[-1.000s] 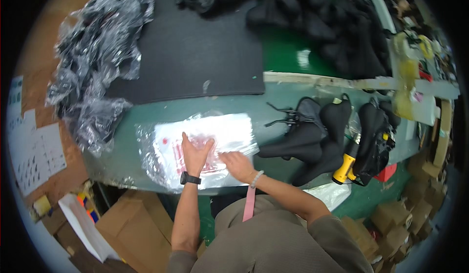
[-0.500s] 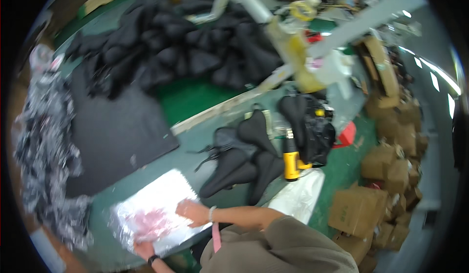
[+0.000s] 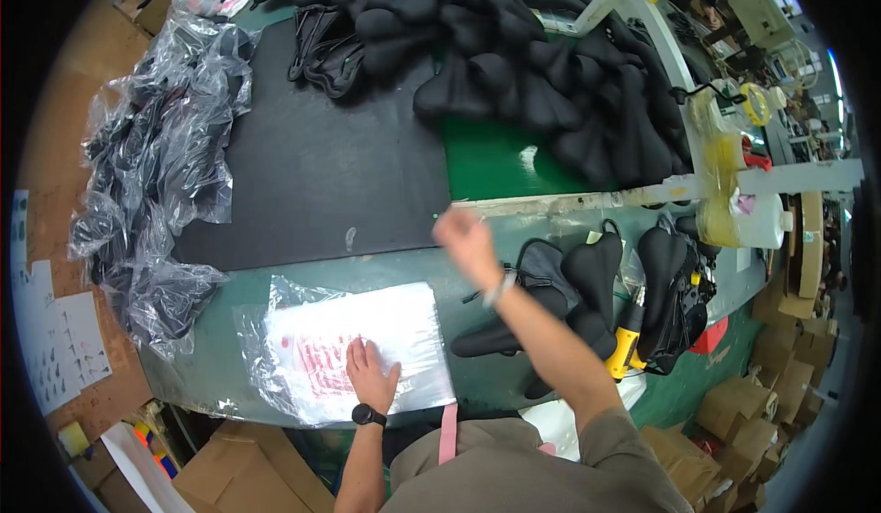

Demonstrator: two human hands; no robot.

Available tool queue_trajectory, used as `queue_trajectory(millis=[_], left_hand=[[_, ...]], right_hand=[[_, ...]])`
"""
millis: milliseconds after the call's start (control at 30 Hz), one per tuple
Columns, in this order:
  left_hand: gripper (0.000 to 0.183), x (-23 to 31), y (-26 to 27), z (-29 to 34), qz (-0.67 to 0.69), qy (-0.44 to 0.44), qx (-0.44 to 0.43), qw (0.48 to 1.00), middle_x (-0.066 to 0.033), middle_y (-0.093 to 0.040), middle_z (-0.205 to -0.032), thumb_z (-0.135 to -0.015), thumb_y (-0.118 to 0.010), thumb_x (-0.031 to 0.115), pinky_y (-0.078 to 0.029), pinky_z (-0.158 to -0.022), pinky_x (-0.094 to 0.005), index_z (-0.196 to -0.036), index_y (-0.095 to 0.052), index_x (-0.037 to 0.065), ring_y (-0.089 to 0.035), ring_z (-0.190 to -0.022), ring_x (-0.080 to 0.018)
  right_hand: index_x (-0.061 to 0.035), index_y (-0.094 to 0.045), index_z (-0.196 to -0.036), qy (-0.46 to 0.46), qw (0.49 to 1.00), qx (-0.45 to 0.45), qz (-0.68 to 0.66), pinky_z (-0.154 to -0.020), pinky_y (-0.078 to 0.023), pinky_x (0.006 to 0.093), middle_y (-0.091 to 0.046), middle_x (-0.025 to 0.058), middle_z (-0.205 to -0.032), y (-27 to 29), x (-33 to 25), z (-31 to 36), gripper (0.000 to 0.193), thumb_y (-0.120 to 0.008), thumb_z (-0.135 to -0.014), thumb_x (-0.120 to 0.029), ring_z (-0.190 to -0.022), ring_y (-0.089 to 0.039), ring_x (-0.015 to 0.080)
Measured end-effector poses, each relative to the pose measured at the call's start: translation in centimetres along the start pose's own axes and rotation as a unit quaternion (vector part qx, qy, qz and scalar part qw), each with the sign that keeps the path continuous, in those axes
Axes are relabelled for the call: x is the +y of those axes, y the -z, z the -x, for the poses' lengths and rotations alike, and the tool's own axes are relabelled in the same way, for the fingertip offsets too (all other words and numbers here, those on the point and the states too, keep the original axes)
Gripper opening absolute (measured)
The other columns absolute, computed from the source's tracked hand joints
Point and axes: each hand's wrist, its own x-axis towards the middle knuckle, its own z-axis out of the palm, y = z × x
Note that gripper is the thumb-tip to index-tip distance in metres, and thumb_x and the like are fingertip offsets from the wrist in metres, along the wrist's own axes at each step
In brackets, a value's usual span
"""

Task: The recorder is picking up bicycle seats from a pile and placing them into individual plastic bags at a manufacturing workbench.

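Note:
My left hand lies flat on a stack of clear plastic bags with red print, its fingers stretched out and holding nothing. Out over the front edge of the black mat, my right hand is smeared by motion, so its fingers cannot be read. To the right of that hand lie several black bike saddle covers. A yellow heat gun rests among them on the green table.
A large pile of black saddle covers fills the far side. Loose, crumpled plastic-wrapped items line the left. A white post frame with tape rolls stands at the right. Cardboard boxes stack up beyond the table's right end.
My right hand has lifted off the bags and moved far and right, over the mat's edge. My left hand has shifted from the bags' near edge onto their middle. The view has also turned.

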Motion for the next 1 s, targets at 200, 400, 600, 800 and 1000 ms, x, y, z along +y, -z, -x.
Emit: queue_trajectory(millis=[200,400,600,800,1000], left_hand=[[0.047,0.4,-1.9,0.7,0.058,-0.006,0.015,0.998,-0.0224,-0.045,-0.14,-0.079,-0.073,0.017,-0.034,-0.11,-0.0523,-0.119,-0.058,-0.001,-0.038,-0.133,-0.0438],[0.011,-2.1,-2.7,3.2,0.121,0.06,0.0,0.991,-0.0172,-0.061,-0.108,-0.084,-0.067,0.007,-0.047,-0.086,-0.0456,-0.095,-0.064,0.004,-0.057,-0.1,-0.038],[0.055,-0.4,-0.7,0.9,0.059,-0.012,0.001,0.998,-0.0197,-0.055,-0.122,-0.079,-0.077,0.026,-0.044,-0.096,-0.0462,-0.122,-0.055,0.0,-0.051,-0.112,-0.0379],[0.042,-3.6,-2.5,2.6,0.07,0.018,-0.031,0.997,-0.0164,-0.059,-0.106,-0.08,-0.076,0.026,-0.047,-0.084,-0.0449,-0.112,-0.06,0.003,-0.056,-0.096,-0.0354],[0.044,0.2,-0.2,2.4,0.069,0.002,0.071,0.995,-0.0149,-0.059,-0.102,-0.077,-0.078,0.029,-0.048,-0.08,-0.0442,-0.107,-0.059,0.003,-0.057,-0.094,-0.0336]], right_hand=[[0.0019,-0.058,-0.107,-0.242,0.871,0.202,-0.378,-0.083,-0.055,0.0349,-0.062,0.0139,-0.097,4.0,-0.2,-22.7,0.054,-0.079,-0.083,-0.041,-0.087,-0.062,0.0237],[-0.0059,-0.061,-0.115,-0.174,0.842,0.096,-0.502,-0.092,-0.054,0.0436,-0.066,0.0104,-0.109,0.8,1.1,-20.6,0.036,-0.077,-0.085,-0.02,-0.095,-0.063,0.0276],[0.0005,-0.057,-0.129,-0.165,0.931,-0.13,-0.299,-0.101,-0.048,0.0402,-0.064,0.01,-0.124,6.6,-2.6,-9.3,0.05,-0.072,-0.086,-0.02,-0.114,-0.061,0.0236],[0.0042,-0.053,-0.134,-0.04,0.945,-0.295,0.137,-0.099,-0.046,0.0336,-0.064,0.017,-0.121,-1.6,-4.9,-12.2,0.063,-0.073,-0.082,-0.025,-0.114,-0.059,0.0271],[0.0014,-0.059,-0.119,0.215,0.939,0.146,0.225,-0.091,-0.046,0.0411,-0.06,0.0161,-0.106,-6.4,-2.6,-3.0,0.048,-0.073,-0.081,-0.026,-0.1,-0.056,0.0326]])
